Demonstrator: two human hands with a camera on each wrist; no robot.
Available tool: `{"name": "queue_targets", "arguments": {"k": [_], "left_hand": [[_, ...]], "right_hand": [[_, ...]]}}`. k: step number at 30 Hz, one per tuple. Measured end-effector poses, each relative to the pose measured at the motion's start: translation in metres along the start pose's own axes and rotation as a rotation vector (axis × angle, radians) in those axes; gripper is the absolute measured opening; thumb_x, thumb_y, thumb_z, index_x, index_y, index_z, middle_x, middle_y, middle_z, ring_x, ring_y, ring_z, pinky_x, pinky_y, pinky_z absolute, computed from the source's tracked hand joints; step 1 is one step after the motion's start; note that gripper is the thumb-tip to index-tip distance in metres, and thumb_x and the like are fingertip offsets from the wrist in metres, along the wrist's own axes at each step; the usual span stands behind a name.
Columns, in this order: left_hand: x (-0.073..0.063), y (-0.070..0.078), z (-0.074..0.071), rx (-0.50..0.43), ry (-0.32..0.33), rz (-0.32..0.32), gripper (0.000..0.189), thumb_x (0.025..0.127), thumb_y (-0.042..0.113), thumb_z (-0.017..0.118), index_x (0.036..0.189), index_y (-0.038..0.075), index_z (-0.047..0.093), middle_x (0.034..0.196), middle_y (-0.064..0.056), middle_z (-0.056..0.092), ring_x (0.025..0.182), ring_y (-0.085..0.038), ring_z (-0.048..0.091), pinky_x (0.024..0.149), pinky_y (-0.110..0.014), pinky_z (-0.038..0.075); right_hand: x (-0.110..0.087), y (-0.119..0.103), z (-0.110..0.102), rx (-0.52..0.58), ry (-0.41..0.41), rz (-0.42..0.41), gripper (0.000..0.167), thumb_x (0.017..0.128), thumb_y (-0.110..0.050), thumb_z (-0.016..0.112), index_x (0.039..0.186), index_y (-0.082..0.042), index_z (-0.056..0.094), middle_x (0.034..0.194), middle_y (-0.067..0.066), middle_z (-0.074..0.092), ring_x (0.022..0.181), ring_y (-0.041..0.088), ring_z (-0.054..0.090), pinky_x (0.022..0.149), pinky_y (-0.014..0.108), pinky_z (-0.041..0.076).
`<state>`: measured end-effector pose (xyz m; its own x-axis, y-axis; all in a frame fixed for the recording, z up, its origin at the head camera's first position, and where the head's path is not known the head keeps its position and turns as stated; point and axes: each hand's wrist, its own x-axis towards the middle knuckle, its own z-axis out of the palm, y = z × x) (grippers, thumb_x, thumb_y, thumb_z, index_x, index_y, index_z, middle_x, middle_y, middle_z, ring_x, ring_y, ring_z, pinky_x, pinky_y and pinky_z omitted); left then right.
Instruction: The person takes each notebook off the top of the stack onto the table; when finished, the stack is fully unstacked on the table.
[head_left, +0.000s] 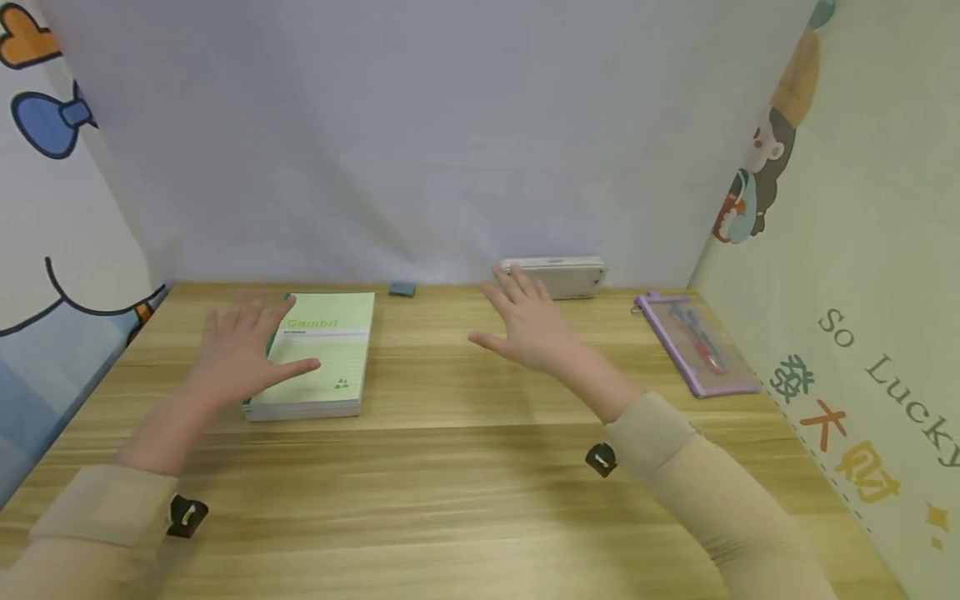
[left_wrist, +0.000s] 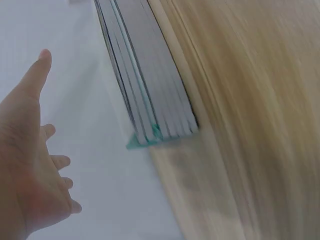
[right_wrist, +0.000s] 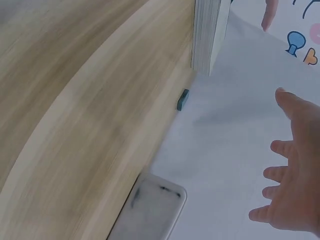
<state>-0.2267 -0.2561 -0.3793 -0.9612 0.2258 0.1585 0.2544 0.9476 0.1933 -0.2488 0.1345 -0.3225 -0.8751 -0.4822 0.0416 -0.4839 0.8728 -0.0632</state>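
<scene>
In the head view my left hand (head_left: 242, 350) spreads its fingers above the left side of a stack of green-and-white notebooks (head_left: 330, 350). The left wrist view shows the stack's page edges (left_wrist: 155, 75) with that hand apart from them and holding nothing. My right hand (head_left: 528, 325) reaches over the table with fingers spread and nothing in its grasp. Just behind its fingertips, against the back cloth, stands a pale box-like case (head_left: 573, 279). A small blue-grey block (head_left: 402, 289) lies at the table's back edge between the hands.
At the right of the wooden table (head_left: 450, 500) lies a clear zip pouch with purple edging (head_left: 678, 350), holding a red item and other slim things. A pale cloth (head_left: 420, 150) hangs behind the table, and printed sheets (head_left: 862, 250) flank it on both sides.
</scene>
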Motion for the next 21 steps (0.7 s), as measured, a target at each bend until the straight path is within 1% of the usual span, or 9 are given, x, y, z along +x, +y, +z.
{"name": "queue_targets", "arguments": {"k": [2, 5, 8, 11, 14, 16, 18, 21], "left_hand": [[0.001, -0.01, 0.002, -0.009, -0.005, -0.004, 0.107, 0.074, 0.072, 0.06, 0.151, 0.01, 0.02, 0.151, -0.029, 0.017, 0.139, -0.051, 0.002, 0.102, -0.073, -0.001], [0.002, -0.025, 0.007, -0.029, -0.029, -0.004, 0.11, 0.073, 0.07, 0.063, 0.149, 0.004, 0.021, 0.148, -0.032, 0.02, 0.136, -0.054, 0.01, 0.102, -0.073, 0.006], [0.001, -0.036, 0.011, -0.085, -0.074, -0.011, 0.113, 0.074, 0.066, 0.066, 0.15, 0.0, 0.015, 0.147, -0.034, 0.021, 0.133, -0.055, 0.015, 0.103, -0.07, 0.011], [-0.001, -0.045, 0.016, -0.155, -0.125, -0.026, 0.115, 0.075, 0.063, 0.067, 0.15, 0.0, 0.008, 0.148, -0.035, 0.017, 0.133, -0.055, 0.015, 0.104, -0.068, 0.012], [-0.003, -0.051, 0.019, -0.217, -0.161, -0.043, 0.115, 0.076, 0.06, 0.069, 0.151, 0.0, 0.006, 0.149, -0.034, 0.015, 0.134, -0.055, 0.011, 0.104, -0.068, 0.01], [-0.003, -0.055, 0.021, -0.25, -0.18, -0.053, 0.113, 0.077, 0.059, 0.069, 0.151, 0.0, 0.006, 0.15, -0.033, 0.013, 0.135, -0.055, 0.009, 0.104, -0.069, 0.01], [-0.002, -0.058, 0.023, -0.29, -0.194, -0.059, 0.112, 0.077, 0.057, 0.069, 0.151, 0.001, 0.007, 0.15, -0.033, 0.012, 0.135, -0.054, 0.009, 0.104, -0.069, 0.011], [0.0, -0.062, 0.025, -0.337, -0.221, -0.066, 0.111, 0.078, 0.056, 0.069, 0.151, 0.002, 0.006, 0.151, -0.033, 0.011, 0.136, -0.054, 0.009, 0.103, -0.069, 0.013]], "right_hand": [[0.01, -0.009, 0.005, 0.01, -0.009, -0.015, 0.082, 0.09, -0.065, 0.041, 0.153, -0.02, 0.014, 0.159, 0.007, 0.001, 0.146, 0.027, -0.005, 0.115, 0.053, 0.007], [0.023, -0.024, 0.014, 0.032, -0.008, -0.043, 0.084, 0.089, -0.064, 0.045, 0.152, -0.017, 0.017, 0.159, 0.009, 0.006, 0.146, 0.028, 0.001, 0.115, 0.051, 0.01], [0.035, -0.04, 0.027, 0.051, -0.006, -0.083, 0.088, 0.087, -0.064, 0.049, 0.151, -0.013, 0.019, 0.158, 0.011, 0.012, 0.145, 0.029, 0.007, 0.116, 0.047, 0.013], [0.044, -0.055, 0.04, 0.093, -0.026, -0.118, 0.091, 0.086, -0.064, 0.052, 0.151, -0.01, 0.018, 0.157, 0.013, 0.015, 0.145, 0.03, 0.011, 0.116, 0.043, 0.014], [0.053, -0.069, 0.053, 0.185, -0.054, -0.124, 0.093, 0.086, -0.061, 0.055, 0.151, -0.007, 0.017, 0.157, 0.013, 0.013, 0.145, 0.029, 0.01, 0.116, 0.041, 0.013], [0.058, -0.078, 0.062, 0.272, -0.065, -0.117, 0.093, 0.086, -0.058, 0.058, 0.151, -0.007, 0.017, 0.158, 0.012, 0.011, 0.145, 0.029, 0.01, 0.117, 0.04, 0.012], [0.063, -0.086, 0.071, 0.365, -0.075, -0.107, 0.093, 0.085, -0.054, 0.062, 0.151, -0.006, 0.017, 0.158, 0.011, 0.011, 0.145, 0.027, 0.008, 0.117, 0.037, 0.011], [0.066, -0.099, 0.084, 0.471, -0.094, -0.088, 0.096, 0.084, -0.052, 0.065, 0.152, -0.007, 0.014, 0.158, 0.009, 0.009, 0.146, 0.024, 0.007, 0.116, 0.035, 0.011]]}}
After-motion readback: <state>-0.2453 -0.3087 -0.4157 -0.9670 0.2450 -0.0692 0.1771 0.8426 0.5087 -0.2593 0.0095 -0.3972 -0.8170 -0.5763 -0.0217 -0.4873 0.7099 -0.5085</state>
